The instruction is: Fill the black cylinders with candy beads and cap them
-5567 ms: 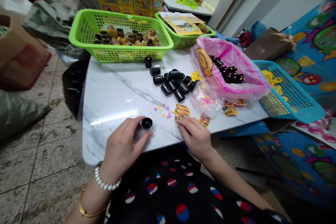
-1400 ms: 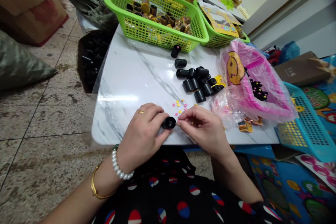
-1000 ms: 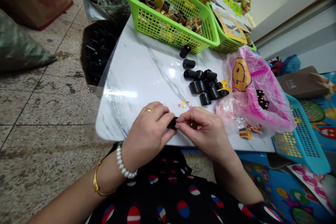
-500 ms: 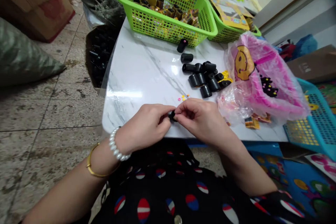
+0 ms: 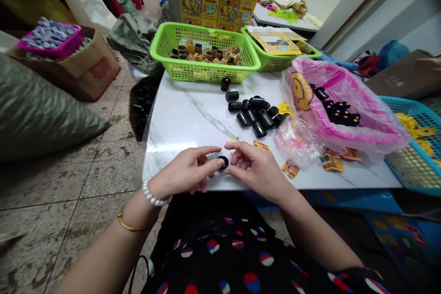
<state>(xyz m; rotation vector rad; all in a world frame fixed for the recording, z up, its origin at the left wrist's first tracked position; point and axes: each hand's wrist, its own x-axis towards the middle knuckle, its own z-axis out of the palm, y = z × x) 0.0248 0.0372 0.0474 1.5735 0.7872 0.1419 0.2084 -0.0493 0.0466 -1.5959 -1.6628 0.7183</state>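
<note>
A short black plastic tube stands on the white marble table near its front edge, between my hands. My left hand reaches in from the left, its fingertips at the tube, and my right hand does the same from the right. Neither hand visibly grips it. Just beyond my right fingers lie tiny pink and yellow beads and a small printed packet. Farther back sits a cluster of black tubes.
Two green plastic baskets stand at the table's back edge, one holding wrapped items. A pink tray in clear plastic and a blue basket lie to the right. Another person's hand shows at far right. The table's left edge drops to a tiled floor.
My hands have parted slightly, and the tube that they held together now stands between them on the table. The view has tilted up, showing more of the room.
</note>
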